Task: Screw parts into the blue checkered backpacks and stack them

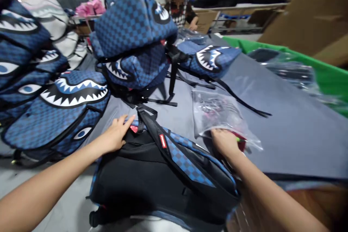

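A black backpack [136,177] with blue-checked trim lies at the near edge of the grey-covered tabletop [288,134], its strap [176,152] with a red label slanting across it. The left hand [118,134] rests on its upper left corner, grip loose, fingers partly spread and touching but not closed around it. The right hand [224,139] is at the near side of a clear plastic bag [214,107], just beyond the backpack; its fingers are hidden, so I cannot tell how its grip stands or what it has hold of. Something red, perhaps a pouch [240,140], shows beside that wrist. Farther out are stacked checked backpacks [133,25], a shark-mouthed backpack [54,123] to the left, a green cloth [323,79] and, beyond the stack, two people.
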Motion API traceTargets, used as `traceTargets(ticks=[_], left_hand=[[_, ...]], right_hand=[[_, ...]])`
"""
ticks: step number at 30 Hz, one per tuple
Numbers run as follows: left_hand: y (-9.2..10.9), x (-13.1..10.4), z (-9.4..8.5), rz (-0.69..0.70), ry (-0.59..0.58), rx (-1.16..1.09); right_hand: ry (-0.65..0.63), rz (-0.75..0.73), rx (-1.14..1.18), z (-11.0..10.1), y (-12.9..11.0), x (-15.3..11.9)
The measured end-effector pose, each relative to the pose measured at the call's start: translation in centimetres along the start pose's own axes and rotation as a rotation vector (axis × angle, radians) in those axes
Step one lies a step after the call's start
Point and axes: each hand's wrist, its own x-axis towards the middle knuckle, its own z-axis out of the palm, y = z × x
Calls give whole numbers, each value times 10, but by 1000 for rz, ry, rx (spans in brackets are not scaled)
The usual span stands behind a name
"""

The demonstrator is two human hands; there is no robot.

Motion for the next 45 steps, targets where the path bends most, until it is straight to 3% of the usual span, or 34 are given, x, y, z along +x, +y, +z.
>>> traceTargets(ticks=[4, 8, 11, 13, 15, 18, 21, 23, 26, 29, 36, 41, 45], left_hand=[[5, -1, 0, -17, 19, -23], [7, 0, 2, -28, 19, -12], [8, 2, 2, -38, 15, 16], [9, 2, 2, -43, 23, 21], [7, 0, 3, -34, 45, -19], [0, -11, 9, 7, 167, -216], [-9, -37, 28, -29, 378, -459], [-13, -58, 47, -111, 434, -561], [-14, -84, 73, -198, 378, -641], [-11, -93, 88, -234, 376, -685], [-13, -84, 94, -231, 416, -723], [-15, -87, 96, -207, 404, -754], [-17, -85, 99, -211, 406, -753]], right_hand=[[-19, -139, -83, -19, -2, -23], [214, -82, 96, -63, -29, -51], [311, -44, 537, -98, -84, -57], [214, -167, 802, -113, -130, -53], [80, -346, 911, -120, -173, -45], [35, -523, 841, -118, -217, -35], [30, -552, 650, -112, -235, -32], [-39, -576, 498, -110, -240, -34], [-174, -630, 265, -108, -250, -34], [-324, -667, 91, -104, -264, -30], [-383, -761, -144, -103, -282, -33], [-278, -740, 23, -106, -288, -36], [-343, -848, 219, -97, -310, -22]])
